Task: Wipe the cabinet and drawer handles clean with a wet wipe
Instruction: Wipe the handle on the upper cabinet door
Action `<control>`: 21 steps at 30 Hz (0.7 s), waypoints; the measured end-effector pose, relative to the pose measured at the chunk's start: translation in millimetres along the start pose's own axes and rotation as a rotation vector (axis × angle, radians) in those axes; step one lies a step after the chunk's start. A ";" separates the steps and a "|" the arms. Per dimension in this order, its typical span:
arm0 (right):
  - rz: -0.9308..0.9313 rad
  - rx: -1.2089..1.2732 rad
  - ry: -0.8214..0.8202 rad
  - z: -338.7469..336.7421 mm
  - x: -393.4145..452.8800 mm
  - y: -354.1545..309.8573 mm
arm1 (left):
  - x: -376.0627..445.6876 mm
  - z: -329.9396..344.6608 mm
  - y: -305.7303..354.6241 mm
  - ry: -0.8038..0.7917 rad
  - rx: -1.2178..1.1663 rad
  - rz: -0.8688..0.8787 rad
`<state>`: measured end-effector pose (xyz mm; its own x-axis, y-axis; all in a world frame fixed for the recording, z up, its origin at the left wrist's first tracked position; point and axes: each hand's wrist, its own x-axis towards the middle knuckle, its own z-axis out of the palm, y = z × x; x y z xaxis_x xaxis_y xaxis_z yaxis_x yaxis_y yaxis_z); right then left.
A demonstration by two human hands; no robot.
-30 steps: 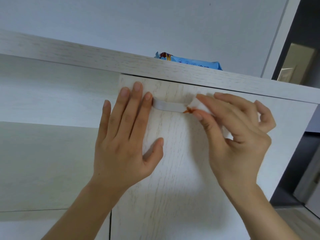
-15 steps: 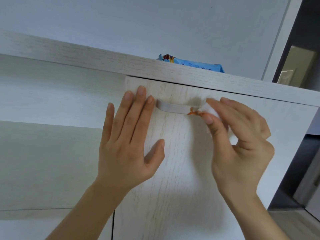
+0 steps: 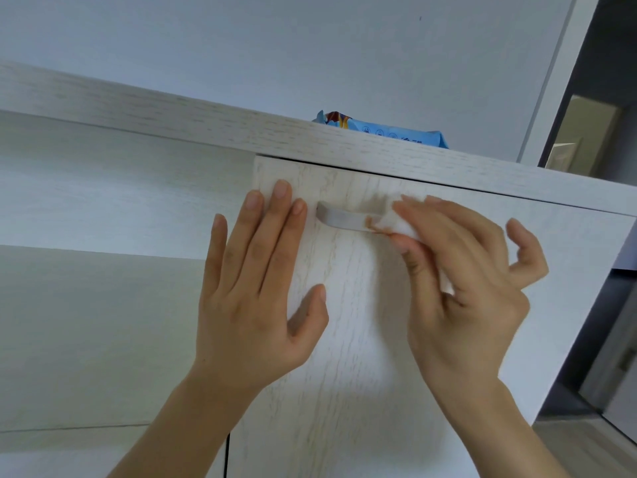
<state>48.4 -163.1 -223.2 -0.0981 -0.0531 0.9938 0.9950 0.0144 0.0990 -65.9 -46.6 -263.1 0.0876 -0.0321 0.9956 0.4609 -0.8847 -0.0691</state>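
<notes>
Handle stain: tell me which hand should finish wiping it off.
Right. The right hand already pinches the wet wipe against the handle, right at the brown smear. The left hand lies flat on the cabinet door, holding nothing.

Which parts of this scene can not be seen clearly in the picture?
- Right end of the pale curved metal handle: head view, hidden by the white wet wipe and right hand.
- Blue wipes packet: head view, lower part hidden by the cabinet's top board; print too small.
- Right hand: blurred.
</notes>
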 end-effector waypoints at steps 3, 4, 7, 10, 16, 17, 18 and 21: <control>0.142 0.082 0.086 -4.6 -7.1 0.5 | 0.3 -0.6 0.3 -0.002 -0.010 0.000; 0.148 0.089 0.085 -3.6 -6.5 -1.7 | 0.4 -0.7 0.5 -0.004 -0.009 0.001; 0.073 0.071 0.031 2.8 -0.3 -8.4 | 0.2 -1.2 -0.2 -0.013 -0.004 0.001; -0.021 -0.011 -0.021 1.7 3.6 -4.0 | -0.1 -0.3 -0.5 -0.006 -0.008 -0.001; -0.115 -0.080 -0.043 2.9 6.6 -4.3 | 0.1 0.5 -0.5 -0.006 -0.024 -0.010; -0.110 -0.085 -0.046 3.0 7.1 -4.8 | 0.1 0.2 -0.6 -0.009 -0.021 -0.009; -0.095 -0.091 -0.043 2.2 7.0 -4.7 | 0.3 -0.1 -0.7 -0.012 -0.021 -0.007; -0.007 -0.047 -0.030 -3.0 3.8 -4.5 | 0.4 -0.9 -0.3 -0.016 -0.012 0.000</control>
<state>43.6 -166.4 -220.0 -0.1053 -0.0228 0.9942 0.9940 -0.0330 0.1045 -66.8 -46.8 -262.6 0.1017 -0.0242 0.9945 0.4503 -0.8903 -0.0677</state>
